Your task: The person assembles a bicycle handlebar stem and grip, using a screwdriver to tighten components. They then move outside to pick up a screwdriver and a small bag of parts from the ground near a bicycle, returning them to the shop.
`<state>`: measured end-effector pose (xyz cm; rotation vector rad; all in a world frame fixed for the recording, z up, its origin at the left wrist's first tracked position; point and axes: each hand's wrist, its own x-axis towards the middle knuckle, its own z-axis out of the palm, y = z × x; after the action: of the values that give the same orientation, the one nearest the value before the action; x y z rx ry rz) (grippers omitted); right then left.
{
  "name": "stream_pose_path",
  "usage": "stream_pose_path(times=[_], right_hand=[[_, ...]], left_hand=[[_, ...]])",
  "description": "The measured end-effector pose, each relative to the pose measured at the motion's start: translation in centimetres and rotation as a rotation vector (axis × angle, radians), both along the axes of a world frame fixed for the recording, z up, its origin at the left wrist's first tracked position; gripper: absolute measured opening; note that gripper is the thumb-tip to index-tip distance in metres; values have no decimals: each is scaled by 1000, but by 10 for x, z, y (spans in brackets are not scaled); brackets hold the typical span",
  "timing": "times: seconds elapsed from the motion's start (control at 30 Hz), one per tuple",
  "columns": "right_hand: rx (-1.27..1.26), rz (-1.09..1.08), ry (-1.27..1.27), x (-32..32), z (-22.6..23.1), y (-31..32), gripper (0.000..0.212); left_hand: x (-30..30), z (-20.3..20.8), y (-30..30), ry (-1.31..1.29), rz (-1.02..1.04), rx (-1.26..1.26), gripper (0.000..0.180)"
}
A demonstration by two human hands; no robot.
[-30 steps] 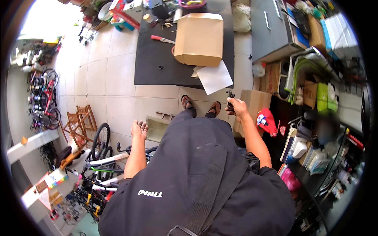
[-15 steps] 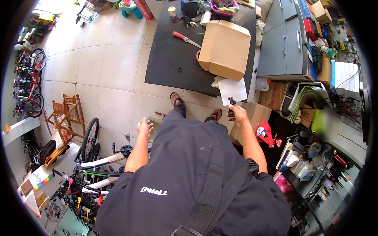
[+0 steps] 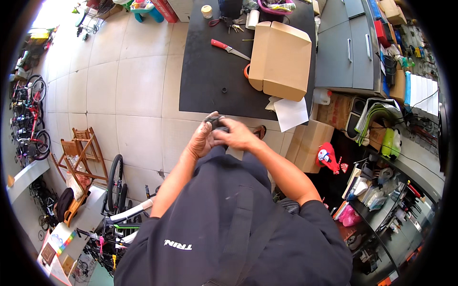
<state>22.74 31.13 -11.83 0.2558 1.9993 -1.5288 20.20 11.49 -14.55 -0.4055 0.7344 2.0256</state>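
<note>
Together, the half-curled left hand [image 3: 202, 140] and bent-fingered right hand [image 3: 237, 135] hold a small dark part [image 3: 213, 121].

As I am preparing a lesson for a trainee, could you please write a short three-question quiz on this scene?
1. True or false: the red-handled metal knife lies to the right of the open brown cardboard box.
2. Which reaches past the near edge of the flat black table: (a) small black ring, (b) white paper sheet, (c) white roll?
3. What shows where the person's left hand and right hand meet?

Key: 1. False, left of it. 2. b. 3. At least one small dark object, its kind unclear.
</note>
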Motion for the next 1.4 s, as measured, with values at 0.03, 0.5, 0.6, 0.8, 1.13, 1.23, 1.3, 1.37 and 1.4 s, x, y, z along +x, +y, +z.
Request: stream_pose_path(times=[0.03,0.5,0.6,0.8,1.13,1.23,1.3,1.37,1.4], right_hand=[[128,91,182,-5,3,-13,61],[684,48,-72,-109,-192,-2,57],[701,61,-189,-124,-239,-5,55],[8,-350,-1,-95,-201,19,41],[-480,-479,178,-24,-84,89,42],[-532,-521,185,8,-41,118,39],[-484,-539,181,29,-21,147,39],[-264,-589,305,68,-26,174,40],[-97,-574,437,90,-32,194,39]], left_hand=[[3,-18,1,2,88,12,73],[78,-24,-193,-239,530,-757,15],[105,-21,-225,-320,568,-916,17],[125,-29,-211,-336,615,-948,19],[84,-8,-103,-116,479,-786,16],[77,5,-61,-44,415,-698,16],[74,16,-36,-16,375,-626,15],[65,14,-23,5,298,-639,12],[63,8,-20,16,286,-632,12]])
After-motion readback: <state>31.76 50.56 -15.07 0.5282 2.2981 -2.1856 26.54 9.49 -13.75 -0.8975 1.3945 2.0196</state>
